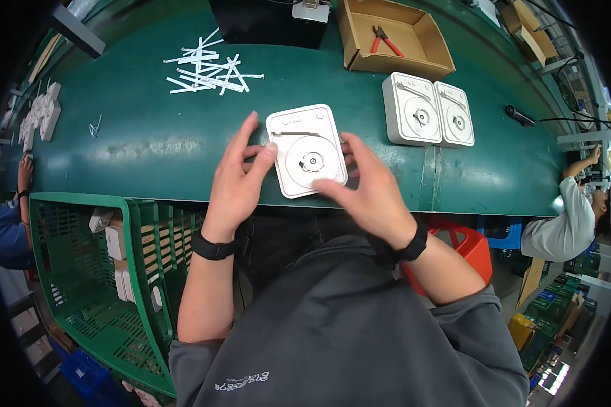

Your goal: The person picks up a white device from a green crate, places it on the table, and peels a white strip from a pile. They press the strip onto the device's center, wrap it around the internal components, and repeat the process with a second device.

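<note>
Nearest, a green crate [81, 271] holds several white units; on the green surface [149, 146] both open hands, left hand [236, 173] and right hand [366, 186], flank one white unit [307, 150], two finished units [428, 108] beyond, one box [394, 37] holding red pliers [385, 41].

White device [307, 150] on green belt [149, 136]; red-handled pliers [385, 41] in brown box [360, 34].

White square device [307, 150] with round disc lies flat on green belt; tilted slightly.
</note>
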Tool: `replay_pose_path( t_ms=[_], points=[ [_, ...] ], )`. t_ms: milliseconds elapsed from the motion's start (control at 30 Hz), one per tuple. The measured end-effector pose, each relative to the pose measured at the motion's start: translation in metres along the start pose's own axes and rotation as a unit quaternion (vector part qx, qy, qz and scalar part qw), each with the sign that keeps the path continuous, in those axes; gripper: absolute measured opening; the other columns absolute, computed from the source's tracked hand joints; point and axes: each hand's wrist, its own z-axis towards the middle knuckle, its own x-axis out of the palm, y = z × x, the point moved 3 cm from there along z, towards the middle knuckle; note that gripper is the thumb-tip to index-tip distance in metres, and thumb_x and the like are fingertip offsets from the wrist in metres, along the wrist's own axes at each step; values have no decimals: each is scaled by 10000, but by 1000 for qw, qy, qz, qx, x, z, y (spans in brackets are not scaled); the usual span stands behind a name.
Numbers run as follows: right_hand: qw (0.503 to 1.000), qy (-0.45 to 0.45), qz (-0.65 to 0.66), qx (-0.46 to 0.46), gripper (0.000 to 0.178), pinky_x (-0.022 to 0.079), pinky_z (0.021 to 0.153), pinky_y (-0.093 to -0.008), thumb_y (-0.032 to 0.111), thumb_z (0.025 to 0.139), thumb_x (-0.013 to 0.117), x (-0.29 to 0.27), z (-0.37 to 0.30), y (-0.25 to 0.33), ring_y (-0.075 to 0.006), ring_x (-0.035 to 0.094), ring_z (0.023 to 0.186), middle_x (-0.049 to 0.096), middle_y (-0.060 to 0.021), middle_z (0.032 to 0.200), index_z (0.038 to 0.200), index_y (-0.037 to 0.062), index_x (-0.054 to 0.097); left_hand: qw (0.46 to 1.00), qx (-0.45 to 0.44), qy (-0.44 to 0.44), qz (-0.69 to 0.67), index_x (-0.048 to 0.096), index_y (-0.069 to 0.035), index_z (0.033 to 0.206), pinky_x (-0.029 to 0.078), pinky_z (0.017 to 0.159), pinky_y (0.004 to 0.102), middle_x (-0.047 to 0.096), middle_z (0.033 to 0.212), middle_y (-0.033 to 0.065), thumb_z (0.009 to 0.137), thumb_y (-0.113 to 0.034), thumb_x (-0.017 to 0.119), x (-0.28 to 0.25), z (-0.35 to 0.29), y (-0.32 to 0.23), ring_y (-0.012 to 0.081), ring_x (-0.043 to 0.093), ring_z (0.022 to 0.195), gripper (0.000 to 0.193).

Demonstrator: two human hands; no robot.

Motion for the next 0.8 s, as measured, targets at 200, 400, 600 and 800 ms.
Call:
replay_pose_path(
  t_ms=[200,400,600,800],
  points=[
    [971,-120,-163,-126,1220,525,1124,-530,447,758,1026,35,-28,28,-479,618,1375,592,-293,1536,1645,-70,368,998,-27,24,-51,504,2,1645,650,1026,392,524,1669,192,1189,-279,578,-4,2,-1,237,660,1348,541],
    [937,-196,-257,-133,1308,504,1147,-541,511,712,1028,35,-46,12,-512,583,1407,531,-323,1581,1646,-93,339,983,-80,70,-149,502,4,1618,632,1068,412,552,1627,195,1206,-252,544,22,-40,-3,274,665,1372,487],
    [937,-211,-265,-82,1242,493,1166,-522,396,752,1026,12,-48,8,-506,584,1412,534,-335,1569,1660,-81,326,956,-99,84,-261,517,0,1588,608,1102,411,621,1535,195,1204,-238,556,39,-65,18,279,703,1325,453],
    [988,-105,-100,-47,1158,488,1190,-485,331,801,967,-47,-57,55,-480,618,1403,577,-334,1530,1673,-63,315,966,-92,73,-229,528,10,1572,625,1036,385,688,1432,177,1200,-217,564,17,-56,21,250,742,1215,437]
  ],
)
